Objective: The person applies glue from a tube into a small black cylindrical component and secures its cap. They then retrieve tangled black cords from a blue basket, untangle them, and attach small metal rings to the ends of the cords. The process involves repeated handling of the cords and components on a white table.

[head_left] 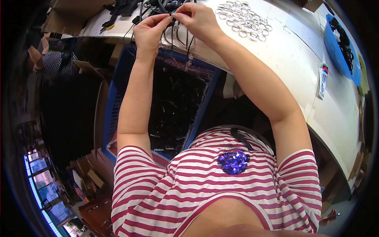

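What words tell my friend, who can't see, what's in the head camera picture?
A person's left hand and right hand meet, pinching a small dark thing that's hard to make out, by black parts on a white table. To the right are shiny rings, a tube and a blue bowl; a blue crate stands below.

This is a workshop. The long white worktable [302, 61] bears loose silver rings [252, 24] at one o'clock and a blue plastic basin [334, 50] of black pieces [344, 42] at two.
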Action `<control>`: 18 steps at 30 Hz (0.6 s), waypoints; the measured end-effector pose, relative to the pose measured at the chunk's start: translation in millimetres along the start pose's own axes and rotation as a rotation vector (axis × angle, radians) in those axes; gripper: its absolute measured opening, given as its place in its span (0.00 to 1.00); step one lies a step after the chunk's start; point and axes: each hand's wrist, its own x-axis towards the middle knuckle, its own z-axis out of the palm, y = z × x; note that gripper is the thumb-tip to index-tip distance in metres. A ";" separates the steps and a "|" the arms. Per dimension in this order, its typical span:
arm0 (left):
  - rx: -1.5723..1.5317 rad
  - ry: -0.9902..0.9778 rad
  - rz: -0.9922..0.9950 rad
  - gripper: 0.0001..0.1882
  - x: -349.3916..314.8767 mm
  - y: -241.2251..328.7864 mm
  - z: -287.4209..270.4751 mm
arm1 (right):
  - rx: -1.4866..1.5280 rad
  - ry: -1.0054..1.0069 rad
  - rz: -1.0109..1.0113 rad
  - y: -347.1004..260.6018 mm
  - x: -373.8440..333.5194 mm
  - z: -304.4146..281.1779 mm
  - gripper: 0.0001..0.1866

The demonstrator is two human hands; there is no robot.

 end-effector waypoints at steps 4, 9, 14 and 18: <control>-0.336 -0.248 -0.331 0.10 15.9 -12.3 -26.0 | 0.577 -0.359 0.510 14.7 7.4 -12.3 0.08; -0.060 -0.103 -0.150 0.09 7.5 -2.6 -13.0 | 0.138 -0.208 0.197 11.2 4.8 -5.7 0.07; 0.265 0.071 0.098 0.08 -4.7 -0.2 1.8 | -0.249 0.117 -0.246 -6.3 -2.1 4.0 0.06; -0.285 -0.167 -0.199 0.09 9.9 -9.7 -17.3 | 0.464 -0.302 0.406 18.6 9.0 -8.7 0.08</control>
